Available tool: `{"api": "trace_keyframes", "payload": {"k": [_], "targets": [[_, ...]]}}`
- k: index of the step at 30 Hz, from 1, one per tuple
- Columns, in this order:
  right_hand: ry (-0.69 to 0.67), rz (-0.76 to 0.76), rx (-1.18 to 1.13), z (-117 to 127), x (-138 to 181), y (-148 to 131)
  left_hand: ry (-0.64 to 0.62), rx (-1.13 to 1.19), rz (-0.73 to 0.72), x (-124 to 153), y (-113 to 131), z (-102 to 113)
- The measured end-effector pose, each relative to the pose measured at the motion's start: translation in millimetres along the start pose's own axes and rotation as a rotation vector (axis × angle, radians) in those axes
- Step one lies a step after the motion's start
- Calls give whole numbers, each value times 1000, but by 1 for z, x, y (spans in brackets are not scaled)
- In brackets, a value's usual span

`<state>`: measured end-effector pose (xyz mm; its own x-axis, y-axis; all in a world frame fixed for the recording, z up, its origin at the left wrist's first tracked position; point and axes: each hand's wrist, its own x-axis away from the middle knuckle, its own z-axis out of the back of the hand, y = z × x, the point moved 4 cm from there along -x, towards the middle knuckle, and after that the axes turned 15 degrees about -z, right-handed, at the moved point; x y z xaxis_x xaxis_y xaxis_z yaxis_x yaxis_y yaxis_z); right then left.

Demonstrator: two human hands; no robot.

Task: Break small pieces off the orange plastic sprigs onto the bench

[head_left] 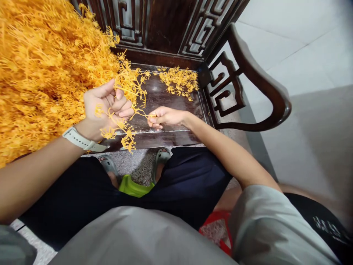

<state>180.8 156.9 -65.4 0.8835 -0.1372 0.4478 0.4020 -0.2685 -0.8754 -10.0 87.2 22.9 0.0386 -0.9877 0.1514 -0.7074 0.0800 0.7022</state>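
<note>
Left hand (103,110) is closed around a bunch of yellow plastic sprigs (130,84), left of centre frame, with branches sticking out above the fist and dangling below it past the seat edge. There is a pale watch (78,139) on that wrist. Right hand (165,117), centre frame, is pinched shut on the tip of one thin stem (141,112) that runs taut back to the bunch. Both hands sit low over the front of a dark wooden chair seat (162,94). Step in hand looks like one sprig being drawn out of the held bunch. The stem is thin and tangled, so it calls for a steady pull along its length while the left fist stays tight. A big heap of sprigs (41,66) fills the upper left, touching the left hand's back. A small loose pile (179,81) lies at the rear right of the seat, near the armrest (259,81). Sandals (162,154) are on the floor below, between the knees.
</note>
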Motion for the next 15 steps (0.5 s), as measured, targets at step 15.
{"api": "trace_keyframes", "payload": {"k": [15], "targets": [[23,72,68,30,26,-18,-105,-185,-54,6,6,-15]]}}
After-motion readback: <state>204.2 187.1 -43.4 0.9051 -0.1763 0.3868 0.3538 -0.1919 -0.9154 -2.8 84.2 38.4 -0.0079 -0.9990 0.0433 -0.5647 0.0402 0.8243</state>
